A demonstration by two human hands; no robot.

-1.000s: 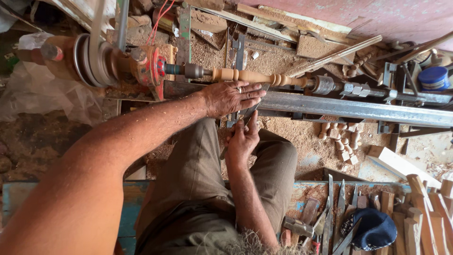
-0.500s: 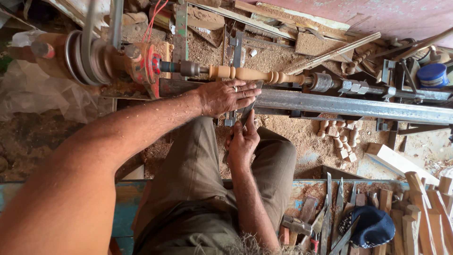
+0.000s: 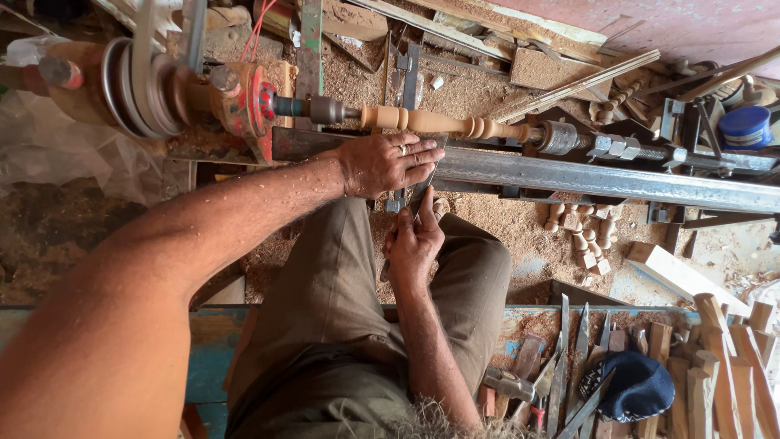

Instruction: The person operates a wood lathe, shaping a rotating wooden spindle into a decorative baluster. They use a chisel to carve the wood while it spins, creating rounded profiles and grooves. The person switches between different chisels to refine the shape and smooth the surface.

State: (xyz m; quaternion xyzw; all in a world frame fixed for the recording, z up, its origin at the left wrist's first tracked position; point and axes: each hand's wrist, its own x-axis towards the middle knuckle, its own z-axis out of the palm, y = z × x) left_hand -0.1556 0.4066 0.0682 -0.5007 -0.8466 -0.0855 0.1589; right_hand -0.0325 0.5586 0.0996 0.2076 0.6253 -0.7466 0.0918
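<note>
Sawdust covers the floor [image 3: 504, 215] under a wood lathe, where a pale turned spindle [image 3: 443, 123] sits mounted between the red headstock [image 3: 244, 102] on the left and the metal tailstock [image 3: 569, 138] on the right. Left hand [image 3: 386, 162] lies flat, fingers stretched out, on the steel rail [image 3: 601, 179] just near of the spindle, pressing down a flat metal chisel [image 3: 422, 191]. Right hand [image 3: 414, 244], nearer the body, has its grip closed round the chisel's near end. More chisels [image 3: 569, 358] and a dark cap [image 3: 630, 386] lie at near right
</note>
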